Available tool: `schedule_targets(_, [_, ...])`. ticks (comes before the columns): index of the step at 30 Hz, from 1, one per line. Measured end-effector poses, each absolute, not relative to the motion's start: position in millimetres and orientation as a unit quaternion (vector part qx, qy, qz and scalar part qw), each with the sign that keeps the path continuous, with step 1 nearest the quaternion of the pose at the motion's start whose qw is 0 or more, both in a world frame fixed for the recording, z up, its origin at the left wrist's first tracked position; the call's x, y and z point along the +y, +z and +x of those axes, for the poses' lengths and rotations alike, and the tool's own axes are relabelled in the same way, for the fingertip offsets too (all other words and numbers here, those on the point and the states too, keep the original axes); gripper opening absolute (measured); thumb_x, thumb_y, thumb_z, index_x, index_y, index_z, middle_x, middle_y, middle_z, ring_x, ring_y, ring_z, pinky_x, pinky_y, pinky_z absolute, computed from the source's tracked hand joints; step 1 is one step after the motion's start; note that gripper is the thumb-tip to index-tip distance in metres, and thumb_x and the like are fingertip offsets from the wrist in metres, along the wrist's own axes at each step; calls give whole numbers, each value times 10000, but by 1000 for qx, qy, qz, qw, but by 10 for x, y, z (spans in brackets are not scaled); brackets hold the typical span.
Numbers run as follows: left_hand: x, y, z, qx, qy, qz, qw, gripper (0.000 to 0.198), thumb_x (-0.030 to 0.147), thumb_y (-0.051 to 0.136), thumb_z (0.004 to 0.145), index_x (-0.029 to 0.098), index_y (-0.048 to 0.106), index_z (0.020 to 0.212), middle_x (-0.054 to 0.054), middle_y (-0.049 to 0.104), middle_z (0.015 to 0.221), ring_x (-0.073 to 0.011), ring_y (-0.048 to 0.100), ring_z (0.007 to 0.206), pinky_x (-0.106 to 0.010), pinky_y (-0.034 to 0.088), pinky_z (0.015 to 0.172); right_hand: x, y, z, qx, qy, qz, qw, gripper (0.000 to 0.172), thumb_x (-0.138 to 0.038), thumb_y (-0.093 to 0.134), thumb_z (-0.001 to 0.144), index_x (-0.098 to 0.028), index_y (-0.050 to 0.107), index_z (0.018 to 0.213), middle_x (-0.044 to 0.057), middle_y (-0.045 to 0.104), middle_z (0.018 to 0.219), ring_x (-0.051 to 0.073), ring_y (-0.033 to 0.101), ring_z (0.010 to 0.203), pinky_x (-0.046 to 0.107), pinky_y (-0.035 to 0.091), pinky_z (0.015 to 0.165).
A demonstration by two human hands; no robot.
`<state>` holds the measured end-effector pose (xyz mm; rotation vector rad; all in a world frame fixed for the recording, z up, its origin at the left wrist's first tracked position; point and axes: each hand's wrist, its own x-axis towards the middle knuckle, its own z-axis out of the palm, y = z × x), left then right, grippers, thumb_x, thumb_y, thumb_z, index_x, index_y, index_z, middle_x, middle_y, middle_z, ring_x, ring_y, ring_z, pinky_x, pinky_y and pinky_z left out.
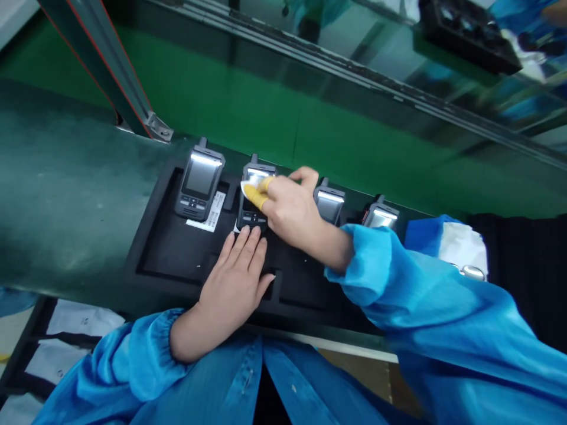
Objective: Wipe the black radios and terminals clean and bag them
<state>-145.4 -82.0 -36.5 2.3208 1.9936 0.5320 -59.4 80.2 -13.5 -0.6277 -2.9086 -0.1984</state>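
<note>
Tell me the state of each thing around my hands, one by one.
Left hand: palm down, fingers extended.
Right hand: fingers bent, apparently pinching a white piece.
White piece: mostly hidden.
Yellow finger covers: worn on the right hand.
Leftmost handset: face up, uncovered.
Second handset: face up, partly covered.
Third handset: face up, partly hidden.
Rightmost handset: face up, partly hidden.
Black tray: open.

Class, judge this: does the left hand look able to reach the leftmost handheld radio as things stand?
Probably yes: the left hand is close by, and only black tray and a flat barcode label seem to lie between it and the leftmost handheld radio.
</note>
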Motion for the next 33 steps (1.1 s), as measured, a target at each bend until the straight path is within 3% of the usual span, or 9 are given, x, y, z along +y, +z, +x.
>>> schedule_targets(4, [-818,-361,-1453,643,178,745,14,498,339,370,964,1,514,1300,-205,536,1368,-334,490,1291,-504,410,1067,647,-128,-507,-985,-66,-142,76,358,-163,370,947,-198,694,799,-5,612,802,123,445,774,383,138,818])
schedule_targets(10, [-806,-337,-1443,643,177,745,0,471,313,399,952,-7,540,1267,-216,519,1380,-347,492,1286,-519,423,1051,961,-16,-688,-957,-65,-276,69,476,-143,233,972,-201,702,920,14,600,891,142,485,840,407,147,855])
schedule_targets(17, [-809,-340,-1439,643,170,746,6,482,325,428,945,-2,524,1287,-210,497,1402,-355,476,1298,-524,428,1048,966,-169,-405,-945,-4,-314,96,378,-134,335,910,-232,690,997,11,627,938,156,481,868,421,161,862])
schedule_targets(27, [-836,-322,-1545,633,257,729,41,367,302,425,953,67,612,1163,-195,607,1287,-297,547,1242,-513,427,1067,372,-318,-189,-964,-75,-202,153,328,-89,418,904,-185,715,805,6,629,768,122,459,738,366,147,823])
schedule_targets(33, [-898,-311,-1585,649,215,729,27,384,276,401,953,25,625,1138,-238,599,1276,-324,575,1204,-536,439,1041,364,-190,-234,-974,-48,-165,149,344,-130,380,926,-192,697,807,9,620,787,138,466,765,375,162,811])
